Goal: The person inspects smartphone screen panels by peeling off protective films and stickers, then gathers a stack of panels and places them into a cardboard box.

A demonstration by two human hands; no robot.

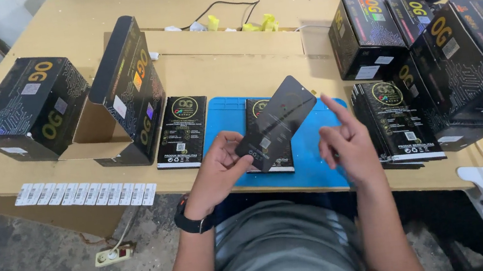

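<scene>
Left hand (pixel 220 160) grip pinched on dark glass screen protector (pixel 277 121), held tilted above blue mat (pixel 321 171), right hand (pixel 345 140) just beside it, grip wide, empty, black flat packs (pixel 182 131) left on bench (pixel 232 62).

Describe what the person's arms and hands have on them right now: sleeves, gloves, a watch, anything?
Both forearms are bare, with no sleeves in view. No gloves on the left hand or the right hand, and no rings can be made out. The left wrist carries a black wristwatch with a dark band, its face turned away from the camera. The right wrist has nothing on it.
</scene>
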